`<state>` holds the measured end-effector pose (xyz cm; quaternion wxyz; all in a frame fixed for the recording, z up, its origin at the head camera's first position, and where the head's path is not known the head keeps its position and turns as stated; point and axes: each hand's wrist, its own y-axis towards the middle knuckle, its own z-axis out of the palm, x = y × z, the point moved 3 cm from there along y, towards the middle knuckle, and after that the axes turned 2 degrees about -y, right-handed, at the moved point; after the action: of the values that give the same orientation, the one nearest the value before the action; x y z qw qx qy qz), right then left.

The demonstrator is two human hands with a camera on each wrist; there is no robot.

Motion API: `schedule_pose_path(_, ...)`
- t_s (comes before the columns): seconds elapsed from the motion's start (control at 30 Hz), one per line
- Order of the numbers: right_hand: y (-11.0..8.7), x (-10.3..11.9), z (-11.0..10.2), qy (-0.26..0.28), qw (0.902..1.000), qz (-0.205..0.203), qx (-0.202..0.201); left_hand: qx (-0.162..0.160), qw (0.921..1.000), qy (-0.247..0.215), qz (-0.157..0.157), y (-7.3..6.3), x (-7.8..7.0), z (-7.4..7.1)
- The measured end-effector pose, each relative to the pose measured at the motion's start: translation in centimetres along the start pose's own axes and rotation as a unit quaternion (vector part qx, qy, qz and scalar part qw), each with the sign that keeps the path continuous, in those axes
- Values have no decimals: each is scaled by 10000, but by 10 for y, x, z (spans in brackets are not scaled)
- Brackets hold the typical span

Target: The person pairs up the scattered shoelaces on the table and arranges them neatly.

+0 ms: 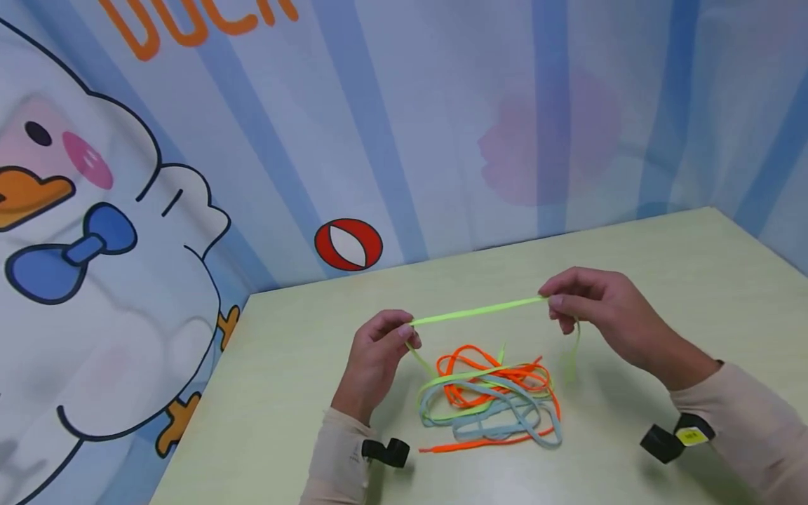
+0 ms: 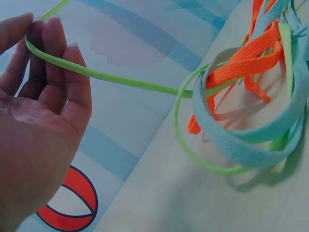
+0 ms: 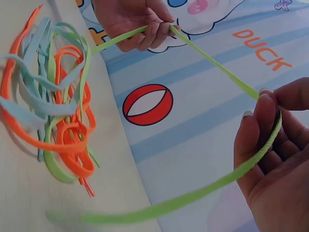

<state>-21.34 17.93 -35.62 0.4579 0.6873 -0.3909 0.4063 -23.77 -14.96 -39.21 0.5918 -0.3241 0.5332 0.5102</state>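
Note:
A yellow-green shoelace (image 1: 480, 310) stretches nearly straight between both hands, above the table. My left hand (image 1: 377, 358) pinches it between thumb and fingertips; from there the lace slants down into a loose tangle. My right hand (image 1: 600, 308) pinches it farther along, and a short free end hangs below those fingers. Under the stretched part lie an orange shoelace (image 1: 463, 403) and a light blue shoelace (image 1: 480, 426), looped over each other with more of the green one. In the right wrist view the green lace (image 3: 207, 191) curves from the right palm toward the lower left.
The pale wooden table (image 1: 284, 393) meets a blue striped backdrop (image 1: 442, 140) along its far edge. Printed on that backdrop are a big white duck (image 1: 145, 315) and a red and white ball (image 1: 372, 245). Black wrist cameras (image 1: 394, 453) sit on both sleeves.

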Motion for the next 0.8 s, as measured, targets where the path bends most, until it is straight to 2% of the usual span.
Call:
schedule_pose_path(0.13, -1, -1, -4, -322, 9994, 101, 34, -44, 9997, 257, -30, 5, -2, -3)
schedule_pose_path(0.3, -1, -5, -9, -701, 9974, 137, -120, 253, 9965, 796, -86, 18, -7, -8)
schedule_pose_path(0.43, 2, -9, -5, -813, 9965, 111, -127, 291, 9932, 1102, -241, 21, -12, -17)
schedule_pose_path(0.57, 2, -11, -5, -1038, 9944, 130, -141, 286, 9943, 1004, -222, 22, -16, -24)
schedule_pose_path(0.8, 1, -13, -10, -1362, 9899, 135, -358, 300, 9987, 395, -135, 19, -13, -32)
